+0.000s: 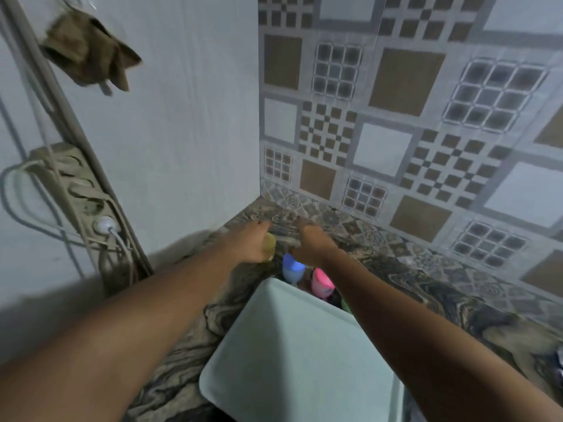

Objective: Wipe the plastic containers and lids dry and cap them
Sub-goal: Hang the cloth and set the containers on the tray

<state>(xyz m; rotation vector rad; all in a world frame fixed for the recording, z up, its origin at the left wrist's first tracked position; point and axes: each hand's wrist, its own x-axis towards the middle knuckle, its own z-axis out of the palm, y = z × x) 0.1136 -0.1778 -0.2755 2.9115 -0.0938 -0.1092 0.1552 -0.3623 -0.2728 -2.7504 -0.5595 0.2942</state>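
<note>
On marbled counter (411, 269), pale green tray (292, 345) nearest. Past it, left hand (253, 243) curled round yellow container (269, 246); right hand (307, 242) alongside (grasp too blurred to tell). Just behind tray's far edge, blue container (291, 268), pink container (321, 281).

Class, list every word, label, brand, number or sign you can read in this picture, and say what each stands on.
None can be read.
Pink container: a pale patch, perhaps a label, too blurred to read.
Power strip: no legible marking.
</note>
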